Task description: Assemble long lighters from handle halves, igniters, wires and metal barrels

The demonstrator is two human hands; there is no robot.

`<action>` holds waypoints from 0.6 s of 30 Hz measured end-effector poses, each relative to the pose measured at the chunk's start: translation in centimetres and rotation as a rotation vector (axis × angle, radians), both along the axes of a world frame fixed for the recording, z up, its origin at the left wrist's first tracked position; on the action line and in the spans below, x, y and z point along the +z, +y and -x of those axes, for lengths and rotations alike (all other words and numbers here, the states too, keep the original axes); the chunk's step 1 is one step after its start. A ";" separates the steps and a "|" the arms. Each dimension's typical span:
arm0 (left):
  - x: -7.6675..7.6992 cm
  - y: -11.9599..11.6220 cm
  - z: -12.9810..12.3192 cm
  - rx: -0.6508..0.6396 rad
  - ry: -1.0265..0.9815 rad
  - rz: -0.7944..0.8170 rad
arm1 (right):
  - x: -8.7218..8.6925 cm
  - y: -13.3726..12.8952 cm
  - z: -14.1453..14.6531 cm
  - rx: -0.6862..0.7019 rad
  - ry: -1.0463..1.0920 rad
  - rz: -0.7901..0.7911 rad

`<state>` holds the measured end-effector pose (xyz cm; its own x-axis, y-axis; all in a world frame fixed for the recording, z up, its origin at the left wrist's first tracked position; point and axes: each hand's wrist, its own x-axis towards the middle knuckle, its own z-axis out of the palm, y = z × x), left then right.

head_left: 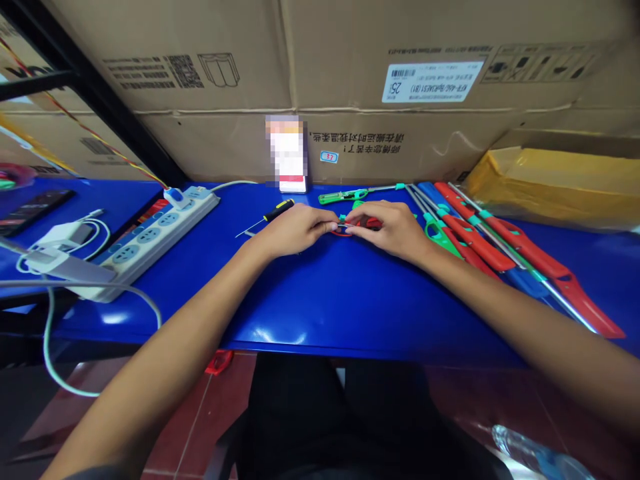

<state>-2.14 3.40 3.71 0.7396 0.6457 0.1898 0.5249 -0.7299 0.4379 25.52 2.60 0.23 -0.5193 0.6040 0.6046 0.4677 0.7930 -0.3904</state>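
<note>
Above the middle of the blue table, my left hand and my right hand meet, fingertips pinched on a thin, wire-like piece. My fingers cover most of it, and its kind cannot be made out. Red parts show beneath my right hand. Just beyond is a green long-necked lighter, its casing seemingly open. To the left, partly behind my left hand, lies a black-and-yellow screwdriver. Several red, blue and green long-necked lighters are spread to the right.
A phone leans on the large cardboard box at the back. At left lie a power strip with cables and a white charger. An open yellow-taped box stands back right. A plastic bottle is on the floor.
</note>
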 end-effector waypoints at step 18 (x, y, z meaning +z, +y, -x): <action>0.6 0.1 0.8 0.037 -0.054 0.058 | 1.3 1.0 -2.0 0.132 -0.233 0.022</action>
